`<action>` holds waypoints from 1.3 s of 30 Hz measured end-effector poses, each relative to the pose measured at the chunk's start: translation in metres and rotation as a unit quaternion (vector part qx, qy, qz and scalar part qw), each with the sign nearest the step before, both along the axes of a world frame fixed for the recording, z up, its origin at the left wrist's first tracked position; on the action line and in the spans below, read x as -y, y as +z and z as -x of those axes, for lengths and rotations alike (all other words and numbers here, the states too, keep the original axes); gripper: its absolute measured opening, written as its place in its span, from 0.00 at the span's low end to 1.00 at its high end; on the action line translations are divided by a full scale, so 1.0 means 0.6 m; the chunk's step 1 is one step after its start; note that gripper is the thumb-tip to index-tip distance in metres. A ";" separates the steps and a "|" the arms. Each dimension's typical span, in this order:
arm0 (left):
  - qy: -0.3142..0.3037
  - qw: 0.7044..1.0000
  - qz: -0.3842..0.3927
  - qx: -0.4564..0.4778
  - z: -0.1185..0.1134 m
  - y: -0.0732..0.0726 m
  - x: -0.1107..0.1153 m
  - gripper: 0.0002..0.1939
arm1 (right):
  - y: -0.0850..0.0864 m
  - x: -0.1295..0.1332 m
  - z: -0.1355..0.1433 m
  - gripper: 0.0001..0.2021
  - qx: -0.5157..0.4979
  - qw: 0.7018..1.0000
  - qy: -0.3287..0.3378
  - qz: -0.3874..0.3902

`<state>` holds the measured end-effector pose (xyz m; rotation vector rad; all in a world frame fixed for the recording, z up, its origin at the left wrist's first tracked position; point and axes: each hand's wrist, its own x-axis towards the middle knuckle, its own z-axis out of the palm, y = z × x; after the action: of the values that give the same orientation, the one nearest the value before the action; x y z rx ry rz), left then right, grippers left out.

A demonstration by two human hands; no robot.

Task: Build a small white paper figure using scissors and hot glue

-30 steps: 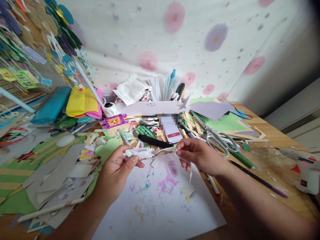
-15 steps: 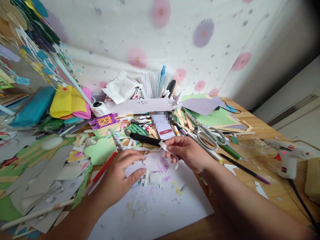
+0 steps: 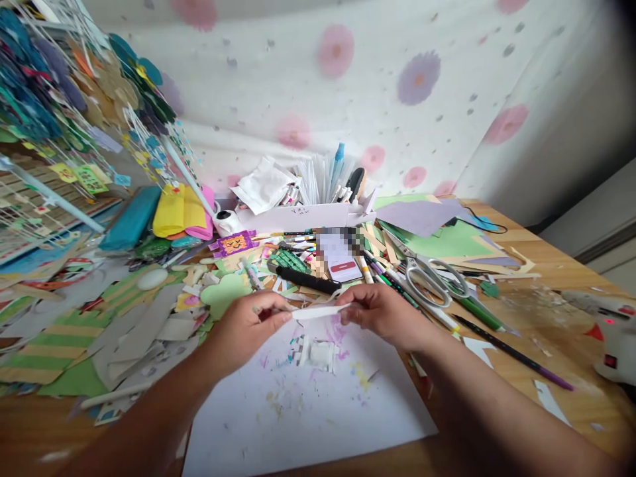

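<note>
A narrow white paper strip (image 3: pixel 318 312) stretches between my two hands above the marked white sheet (image 3: pixel 308 417). My left hand (image 3: pixel 248 328) pinches its left end between thumb and fingers. At the other end, my right hand (image 3: pixel 380 315) is closed on the strip, and a thin curl of it rises near those fingertips. Below the strip, a small clear and white packet (image 3: pixel 319 354) lies on the sheet, which has pink, yellow and teal smudges. Just beyond my hands lie a black-handled tool (image 3: pixel 305 279) and a phone (image 3: pixel 342 265).
Scissors (image 3: pixel 432 281) and several pens lie to the right, with a glue gun (image 3: pixel 606 331) at the far right. Paper scraps (image 3: pixel 144 324) cover the left side. A white box (image 3: pixel 298 217) of supplies stands at the back. Decorated strings (image 3: pixel 144 146) hang at upper left.
My left hand, empty and spread before, now grips one end of the paper strip. The strip is drawn out nearly level between both hands. The view has turned left.
</note>
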<state>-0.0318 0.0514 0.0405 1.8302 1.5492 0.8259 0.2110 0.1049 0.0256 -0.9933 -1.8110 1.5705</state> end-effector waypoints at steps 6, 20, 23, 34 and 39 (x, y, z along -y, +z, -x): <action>0.016 0.994 -0.014 -0.106 0.041 0.022 0.014 0.10 | 0.010 -0.004 -0.021 0.08 -0.014 1.000 -0.003 -0.001; 0.170 0.920 0.074 -0.345 0.118 -0.006 0.040 0.14 | -0.043 -0.025 0.010 0.15 0.236 0.928 -0.063 -0.281; 0.191 0.903 -0.042 -0.383 0.134 0.001 0.031 0.18 | -0.050 -0.032 0.021 0.14 0.238 0.923 -0.063 -0.295; 0.030 0.999 -0.032 -0.015 -0.029 0.005 -0.002 0.18 | -0.026 -0.017 0.013 0.08 0.012 0.995 -0.022 -0.097; -0.073 0.985 0.050 0.147 -0.076 -0.008 -0.013 0.14 | -0.016 0.003 0.014 0.15 -0.086 0.995 0.013 0.038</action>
<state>0.0138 0.0594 0.0360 1.6431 1.2343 0.8858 0.2026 0.1029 0.0163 -0.8417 -1.6644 1.6975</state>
